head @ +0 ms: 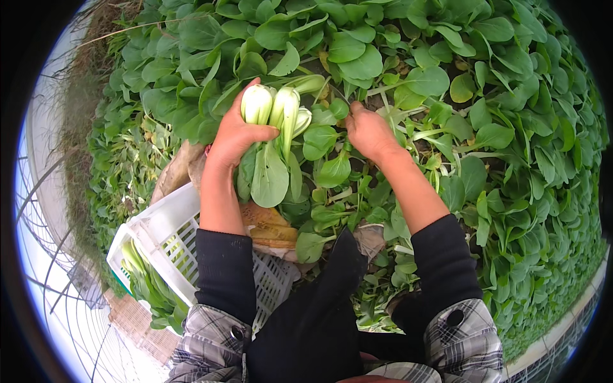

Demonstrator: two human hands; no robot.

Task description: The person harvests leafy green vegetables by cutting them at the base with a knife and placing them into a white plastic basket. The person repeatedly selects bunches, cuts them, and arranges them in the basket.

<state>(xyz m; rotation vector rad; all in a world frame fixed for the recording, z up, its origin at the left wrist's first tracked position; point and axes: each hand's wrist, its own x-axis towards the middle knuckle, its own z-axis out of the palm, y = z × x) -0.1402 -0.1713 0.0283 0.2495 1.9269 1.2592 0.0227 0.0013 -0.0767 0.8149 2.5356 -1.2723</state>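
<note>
My left hand point(239, 131) is closed around several heads of bok choy point(283, 115). Their pale cut bases point up and away from me, and their green leaves hang towards me. To the right, my right hand point(368, 131) is low among the bok choy plants point(322, 142), its fingers curled. A thin grey edge, apparently a knife blade point(341, 94), reaches from those fingers towards the upper left. Leaves and the fingers hide most of that tool. One more bok choy stalk point(309, 84) lies just beyond the held bunch.
A white plastic crate point(158, 230) stands at lower left, with bok choy point(153, 287) inside. Brownish sacking point(270, 230) lies beside it, partly under leaves. Dense bok choy point(536, 191) grows ahead and to the right. A woven tan stack point(139, 325) lies behind the crate.
</note>
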